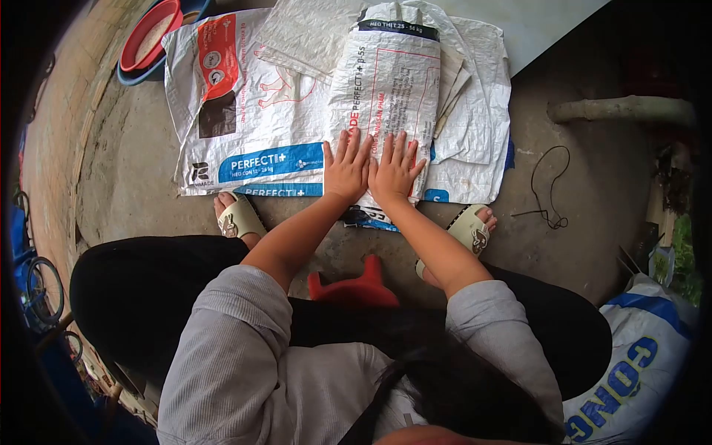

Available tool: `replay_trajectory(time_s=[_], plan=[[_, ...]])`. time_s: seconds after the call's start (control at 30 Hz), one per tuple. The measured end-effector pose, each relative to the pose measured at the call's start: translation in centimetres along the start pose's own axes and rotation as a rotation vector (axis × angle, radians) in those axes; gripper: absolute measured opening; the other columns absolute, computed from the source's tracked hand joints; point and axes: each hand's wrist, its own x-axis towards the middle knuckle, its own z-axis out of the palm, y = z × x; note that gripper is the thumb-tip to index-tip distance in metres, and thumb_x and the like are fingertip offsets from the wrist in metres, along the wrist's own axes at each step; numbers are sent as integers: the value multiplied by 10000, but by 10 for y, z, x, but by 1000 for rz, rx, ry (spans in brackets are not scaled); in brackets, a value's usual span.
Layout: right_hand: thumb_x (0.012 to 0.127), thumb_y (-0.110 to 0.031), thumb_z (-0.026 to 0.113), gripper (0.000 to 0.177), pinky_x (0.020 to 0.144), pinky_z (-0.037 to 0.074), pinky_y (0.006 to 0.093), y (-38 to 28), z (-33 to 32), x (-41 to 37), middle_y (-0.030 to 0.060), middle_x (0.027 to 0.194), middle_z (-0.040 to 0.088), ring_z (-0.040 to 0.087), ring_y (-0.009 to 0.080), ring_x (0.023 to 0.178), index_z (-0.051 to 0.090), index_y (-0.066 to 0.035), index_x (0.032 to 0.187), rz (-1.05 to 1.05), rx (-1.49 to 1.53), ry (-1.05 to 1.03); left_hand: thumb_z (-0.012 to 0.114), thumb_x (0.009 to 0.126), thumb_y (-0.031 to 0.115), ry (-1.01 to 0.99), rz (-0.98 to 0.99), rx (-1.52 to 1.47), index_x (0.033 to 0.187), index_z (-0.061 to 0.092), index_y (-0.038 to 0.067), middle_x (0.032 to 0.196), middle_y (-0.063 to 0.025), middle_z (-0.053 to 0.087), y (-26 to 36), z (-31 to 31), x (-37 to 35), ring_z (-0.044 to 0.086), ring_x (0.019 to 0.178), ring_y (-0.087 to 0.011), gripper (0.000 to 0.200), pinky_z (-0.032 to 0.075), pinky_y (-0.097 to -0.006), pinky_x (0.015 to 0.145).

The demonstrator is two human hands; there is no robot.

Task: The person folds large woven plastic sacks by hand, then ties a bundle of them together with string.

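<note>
A white woven feed sack, folded lengthwise into a narrow strip, lies on top of other flattened sacks. My left hand rests flat on its lower part, fingers spread and pointing away from me. Right beside it, my right hand lies flat on the same sack, fingers also spread. Under the folded one, a flat sack with blue and orange print extends to the left. More white sacks spread out to the right. The surface beneath my palms is hidden.
A red basin sits inside a blue one at the upper left. Black cord lies looped on the concrete floor at right. A red plastic stool is under me. A full white sack stands at the lower right.
</note>
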Motion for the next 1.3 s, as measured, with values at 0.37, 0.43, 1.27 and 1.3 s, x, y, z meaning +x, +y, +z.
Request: replay_trajectory(time_s=[0.37, 0.43, 1.27, 1.3], plan=[[892, -420, 428, 658, 1050, 28, 673, 2, 8, 0, 149, 1558, 138, 93, 416, 1419, 284, -147, 1473, 10, 57, 29, 406, 927, 344, -63, -20, 30, 1448, 337, 243, 1541, -83, 228, -2, 5, 4, 157, 1435, -283, 536, 49, -590, 1110], [891, -419, 429, 659, 1051, 27, 674, 2, 9, 1, 145, 1558, 137, 93, 416, 1419, 284, -145, 1473, 13, 57, 33, 399, 929, 343, -52, -23, 28, 1447, 339, 246, 1541, -79, 229, -2, 6, 4, 151, 1438, -275, 530, 45, -582, 1115], [892, -282, 537, 244, 593, 490, 431, 31, -36, 38, 134, 795, 622, 619, 311, 770, 620, -78, 786, 249, 257, -169, 767, 730, 242, -1167, -399, -138, 1475, 140, 72, 950, -255, 655, -60, -92, 99, 664, 876, -333, 988, 551, -437, 660], [892, -282, 537, 244, 593, 490, 431, 28, -34, 41, 134, 795, 622, 619, 311, 770, 620, -78, 786, 252, 259, -176, 767, 730, 242, -1175, -402, -135, 1475, 140, 72, 950, -255, 655, -58, -93, 100, 664, 876, -333, 988, 551, -437, 660]])
